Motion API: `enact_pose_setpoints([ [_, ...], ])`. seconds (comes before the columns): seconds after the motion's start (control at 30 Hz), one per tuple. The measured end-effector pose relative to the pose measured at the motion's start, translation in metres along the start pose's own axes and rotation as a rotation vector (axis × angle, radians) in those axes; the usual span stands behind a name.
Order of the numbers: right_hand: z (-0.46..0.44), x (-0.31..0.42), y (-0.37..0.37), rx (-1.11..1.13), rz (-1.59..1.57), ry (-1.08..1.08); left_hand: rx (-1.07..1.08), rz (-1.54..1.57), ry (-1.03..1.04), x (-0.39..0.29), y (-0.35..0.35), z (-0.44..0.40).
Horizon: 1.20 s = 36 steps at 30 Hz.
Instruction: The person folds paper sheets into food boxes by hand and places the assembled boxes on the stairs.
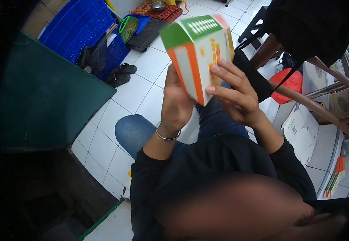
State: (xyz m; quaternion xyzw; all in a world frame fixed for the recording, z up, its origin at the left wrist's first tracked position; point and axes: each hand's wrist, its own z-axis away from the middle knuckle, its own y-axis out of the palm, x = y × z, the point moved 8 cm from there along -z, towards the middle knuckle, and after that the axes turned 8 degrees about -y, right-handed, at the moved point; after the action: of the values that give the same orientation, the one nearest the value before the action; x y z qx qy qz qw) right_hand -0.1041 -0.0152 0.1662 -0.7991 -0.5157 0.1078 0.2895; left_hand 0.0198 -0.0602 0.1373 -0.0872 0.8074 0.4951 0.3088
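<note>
A paper food box [205,54], white with orange stripes, a green patterned panel and yellow lettering, is held up tilted in front of me. It is folded into shape, and its top edge is slightly blurred. My left hand [176,102], with a metal bangle at the wrist, is closed on the box's lower left side, its fingers partly hidden behind it. On the lettered right face rest the fingertips of my right hand [238,94], its fingers bent against the cardboard. Both hands support the box above my knees.
A dark green cabinet [54,92] stands at left. Beyond are blue plastic baskets [76,28], a broom [128,27], black slippers [122,74] and an egg tray [168,12]. A wooden chair [335,114], white cardboard sheets [301,132] and flat striped cartons [335,178] are at right.
</note>
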Motion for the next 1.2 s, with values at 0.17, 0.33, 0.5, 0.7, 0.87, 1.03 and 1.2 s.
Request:
enact_pose_setpoints([
  [0.17, 0.060, -0.062, 0.021, -0.412, -1.103, 0.806, 0.054, -1.340, 0.220, 0.007, -0.017, -0.023],
  [0.33, 0.131, -0.103, 0.050, -0.184, -0.817, 1.295, 0.081, -1.583, -0.069, 0.077, -0.062, -0.030],
  [0.5, 0.171, -0.115, 0.060, -0.110, -0.729, 1.445, -0.090, -1.567, 0.050, 0.097, -0.078, -0.028],
  [0.7, 0.171, -0.115, 0.060, -0.003, -0.477, 1.396, -0.343, -1.529, -0.187, 0.109, -0.107, -0.016],
  [0.87, 0.166, -0.110, 0.060, 0.000, -0.395, 1.320, -0.420, -1.171, -0.419, 0.119, -0.128, -0.014],
  [1.03, 0.172, -0.113, 0.062, 0.070, -0.420, 1.369, -0.317, -0.813, -0.634, 0.133, -0.148, -0.010],
  [1.2, 0.173, -0.113, 0.063, 0.092, -0.401, 1.364, -0.332, -0.699, -0.697, 0.132, -0.146, -0.008],
])
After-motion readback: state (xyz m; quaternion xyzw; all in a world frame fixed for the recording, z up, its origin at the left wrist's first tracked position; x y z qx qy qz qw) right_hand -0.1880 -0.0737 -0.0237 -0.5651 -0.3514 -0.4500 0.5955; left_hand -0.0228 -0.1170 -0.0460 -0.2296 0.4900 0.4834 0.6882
